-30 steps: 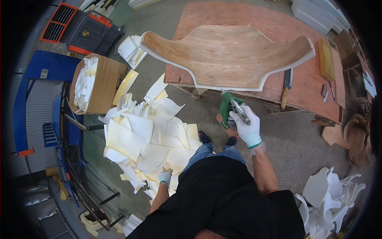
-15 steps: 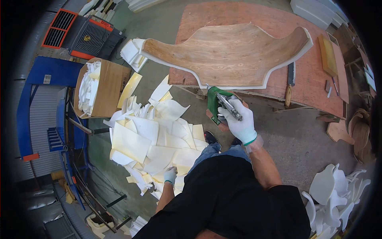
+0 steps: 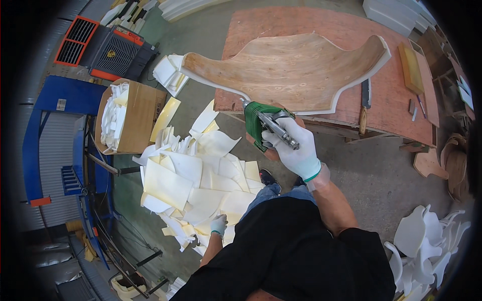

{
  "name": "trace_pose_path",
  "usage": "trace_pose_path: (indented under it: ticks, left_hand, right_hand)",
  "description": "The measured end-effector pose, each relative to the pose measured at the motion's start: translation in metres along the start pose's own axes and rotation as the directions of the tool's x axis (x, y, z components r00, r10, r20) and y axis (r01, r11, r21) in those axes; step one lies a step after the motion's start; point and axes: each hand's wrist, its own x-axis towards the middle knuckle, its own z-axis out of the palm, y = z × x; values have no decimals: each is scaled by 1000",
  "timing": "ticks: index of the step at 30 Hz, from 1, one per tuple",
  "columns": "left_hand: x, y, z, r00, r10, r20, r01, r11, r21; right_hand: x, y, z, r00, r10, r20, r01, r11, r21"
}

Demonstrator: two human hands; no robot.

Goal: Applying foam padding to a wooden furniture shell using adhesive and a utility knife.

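Observation:
My right hand (image 3: 296, 150), in a white glove, is closed around a metal spray gun (image 3: 275, 129) with green wrapping on it. The gun's nozzle points up and left, close to the front left edge of a curved plywood shell (image 3: 286, 70). A white layer shows along the shell's rim. The shell rests on a reddish wooden table, its left end jutting past the table's side. My left hand (image 3: 219, 224), also gloved, hangs low in front of the foam pile with its fingers curled in; nothing shows in them.
Pale foam sheets (image 3: 201, 175) lie heaped on the floor, left of my feet. Beside them stands a cardboard box (image 3: 143, 118) filled with white scraps. On the table (image 3: 381, 108) are a wooden-handled knife (image 3: 364, 108) and a yellow block (image 3: 411, 67). White curved pieces (image 3: 424, 241) lie low right.
My right hand has brought the spray gun left along the shell's front edge, with the gun turned more to the left. My left hand stays low, and the view has shifted slightly.

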Motion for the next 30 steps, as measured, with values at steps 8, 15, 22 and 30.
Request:
trace_pose_path:
  ticks: [8, 15, 22, 30]
  left_hand:
    - [3, -1, 0, 999, 10, 37, -8, 999, -48]
    - [5, -3, -1, 998, -5, 63, 9, 998, -57]
    - [1, 3, -2, 999, -22, 37, 23, 998, -50]
    - [-7, 14, 3, 1000, -25, 18, 26, 999, -38]
  right_hand:
    - [5, -4, 5, 999, -14, 48, 14, 1000, 1]
    - [8, 1, 9, 998, -2, -62, 2, 1000, -4]
    - [6, 16, 7, 996, 76, -55, -75, 997, 25]
    - [-1, 35, 2, 991, 104, -82, -107, 994, -35]
